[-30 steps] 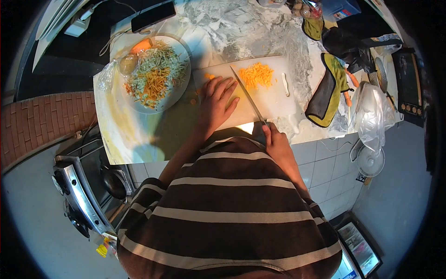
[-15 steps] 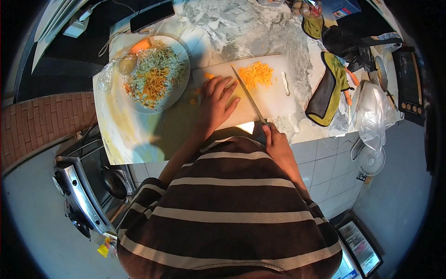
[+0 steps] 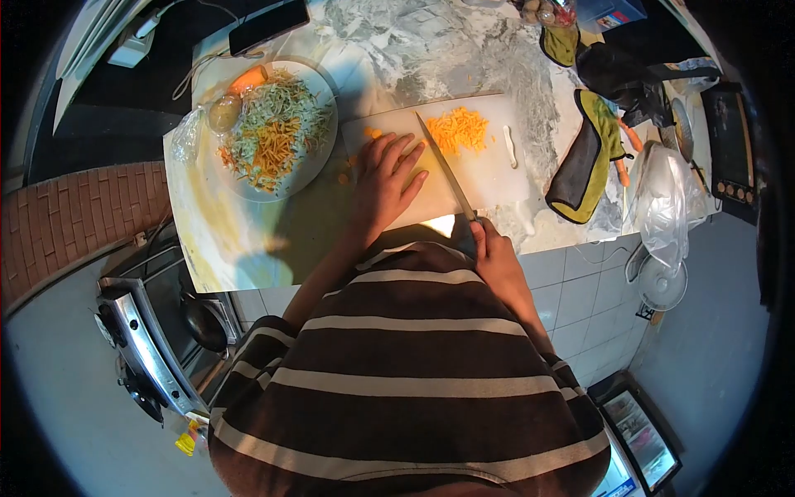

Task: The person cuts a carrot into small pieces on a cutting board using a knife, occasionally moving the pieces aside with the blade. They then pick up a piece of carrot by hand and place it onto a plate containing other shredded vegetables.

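My right hand (image 3: 494,251) is closed around the handle of a kitchen knife (image 3: 447,170), whose long blade slants up and left over a white cutting board (image 3: 497,182). A heap of finely cut carrot (image 3: 458,131) lies just right of the blade. Left of the knife, my left hand (image 3: 385,182) rests on the board with its fingers spread and thumb apart. A few orange carrot bits (image 3: 373,132) show around its fingertips and left side; what lies beneath the palm is hidden. A pale, narrow strip (image 3: 509,147) lies at the board's right.
A large plate (image 3: 273,197) at left bears shredded vegetables, a carrot (image 3: 250,79) and a wrapped round item (image 3: 224,114). A phone (image 3: 269,27) lies at the back. Green-and-grey cloths (image 3: 580,157), carrots and a plastic bag (image 3: 662,199) occupy the right. A stove (image 3: 153,348) stands lower left.
The knife and my right hand have shifted very slightly to the right. My left hand stays in the same place on the board.
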The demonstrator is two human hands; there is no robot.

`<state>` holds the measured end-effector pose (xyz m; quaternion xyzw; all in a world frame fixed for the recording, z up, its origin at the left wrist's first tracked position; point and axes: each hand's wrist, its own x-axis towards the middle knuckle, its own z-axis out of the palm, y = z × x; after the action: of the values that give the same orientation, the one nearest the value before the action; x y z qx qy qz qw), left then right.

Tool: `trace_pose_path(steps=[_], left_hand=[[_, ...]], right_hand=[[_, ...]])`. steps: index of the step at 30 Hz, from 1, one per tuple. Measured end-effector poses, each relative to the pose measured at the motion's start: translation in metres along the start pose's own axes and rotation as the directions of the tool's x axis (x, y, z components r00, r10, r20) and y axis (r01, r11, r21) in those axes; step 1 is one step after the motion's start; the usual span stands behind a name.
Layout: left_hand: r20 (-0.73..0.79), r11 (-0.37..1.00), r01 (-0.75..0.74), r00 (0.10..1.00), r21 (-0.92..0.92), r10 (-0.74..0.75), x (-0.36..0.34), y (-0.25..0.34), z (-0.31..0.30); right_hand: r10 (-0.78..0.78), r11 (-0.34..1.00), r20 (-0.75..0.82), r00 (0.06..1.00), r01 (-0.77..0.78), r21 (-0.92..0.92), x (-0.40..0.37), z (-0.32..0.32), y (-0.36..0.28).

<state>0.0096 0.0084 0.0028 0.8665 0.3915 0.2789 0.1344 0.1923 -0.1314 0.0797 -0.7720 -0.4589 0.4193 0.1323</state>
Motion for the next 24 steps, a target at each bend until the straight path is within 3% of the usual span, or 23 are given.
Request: trace_pose_path(steps=[24], left_hand=[[-0.015, 1.000, 0.006, 1.000, -0.005, -0.006, -0.0015, -0.0020, 0.0052]], right_hand=[[-0.004, 0.999, -0.015, 1.000, 0.004, -0.035, 0.0007, 0.0038, 0.0048]])
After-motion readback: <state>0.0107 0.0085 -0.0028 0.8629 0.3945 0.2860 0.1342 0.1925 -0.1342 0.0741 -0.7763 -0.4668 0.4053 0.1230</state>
